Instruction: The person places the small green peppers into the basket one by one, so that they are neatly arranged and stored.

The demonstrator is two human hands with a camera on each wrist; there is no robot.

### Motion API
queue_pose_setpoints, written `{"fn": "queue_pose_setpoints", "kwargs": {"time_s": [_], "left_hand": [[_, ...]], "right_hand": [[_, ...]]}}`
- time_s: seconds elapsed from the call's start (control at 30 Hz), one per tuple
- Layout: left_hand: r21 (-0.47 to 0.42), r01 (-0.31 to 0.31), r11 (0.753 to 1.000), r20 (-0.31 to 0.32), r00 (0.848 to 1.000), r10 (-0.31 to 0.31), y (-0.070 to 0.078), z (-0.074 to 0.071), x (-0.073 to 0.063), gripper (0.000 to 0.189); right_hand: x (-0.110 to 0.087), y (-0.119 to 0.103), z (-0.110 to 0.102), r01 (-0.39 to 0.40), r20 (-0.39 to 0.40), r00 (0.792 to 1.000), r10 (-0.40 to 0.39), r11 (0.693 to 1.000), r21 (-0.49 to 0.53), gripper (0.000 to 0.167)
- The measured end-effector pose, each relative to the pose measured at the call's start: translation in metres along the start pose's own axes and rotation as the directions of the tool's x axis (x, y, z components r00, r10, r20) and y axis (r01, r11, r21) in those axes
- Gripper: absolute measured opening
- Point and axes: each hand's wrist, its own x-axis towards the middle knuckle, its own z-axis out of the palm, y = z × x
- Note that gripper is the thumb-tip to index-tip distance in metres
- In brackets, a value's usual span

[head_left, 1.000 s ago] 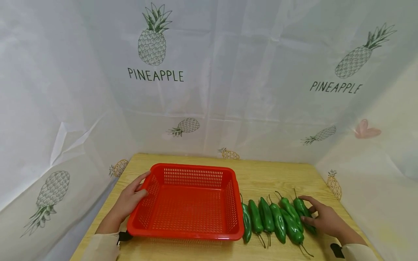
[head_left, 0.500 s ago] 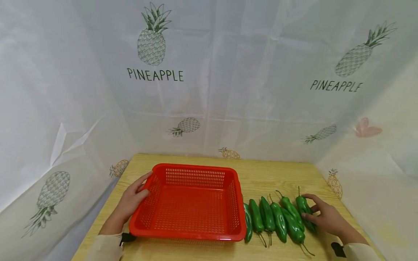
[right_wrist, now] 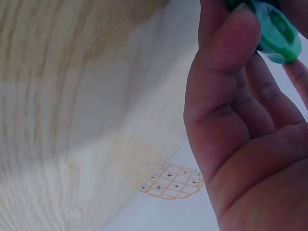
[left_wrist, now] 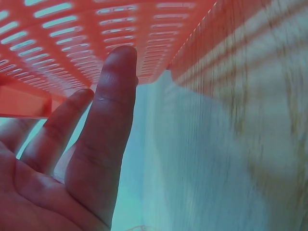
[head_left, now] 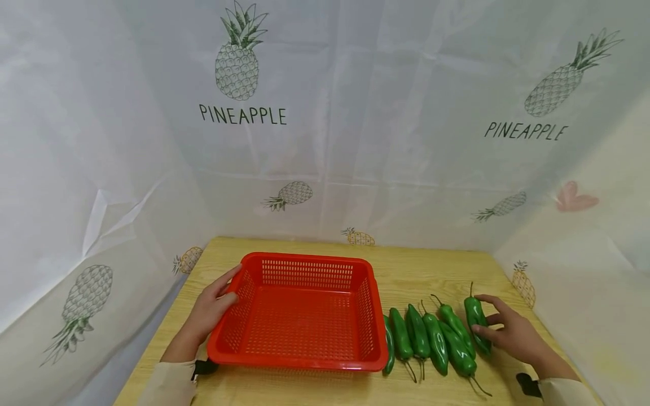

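Note:
In the head view, a red plastic basket (head_left: 304, 363) with slotted walls stands at the left of the wooden table. My left hand (head_left: 209, 310) grips its left rim, thumb over the edge and fingers outside. From the left wrist, straight fingers (left_wrist: 113, 91) show under the slotted wall (left_wrist: 115, 29). At the right, my right hand (head_left: 513, 332) holds a green pepper (head_left: 475, 316) between thumb and fingers, its stem pointing away. Only part of this pepper (right_wrist: 279, 33) shows in the right wrist view. Left of it, several green peppers (head_left: 438, 343) lie in a row.
The leftmost pepper (head_left: 389, 345) is partly hidden by the basket's right wall. A light wooden table (head_left: 426, 268) carries everything. White sheeting (head_left: 386, 141) printed with pineapples hangs behind the table and at both sides.
The held pepper has moved slightly away from its neighbour and stands straighter, with the right hand following it. The basket has slid a little to the right with the left hand.

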Motion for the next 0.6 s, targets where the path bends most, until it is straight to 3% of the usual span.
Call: {"fn": "queue_pose_setpoints", "kwargs": {"time_s": [0.37, 0.6], "left_hand": [[0.007, 0.016, 1.0, -0.008, 1.0, -0.016, -0.002, -0.001, -0.001, 0.069], [-0.011, 0.0, 1.0, -0.008, 1.0, 0.0, -0.002, 0.001, 0.001, 0.069]], "right_hand": [[0.005, -0.009, -0.002, -0.055, -0.039, 0.997, 0.06, 0.992, 0.11, 0.089], [0.009, -0.033, -0.001, -0.011, -0.074, 0.997, 0.024, 0.985, 0.171, 0.089]]}}
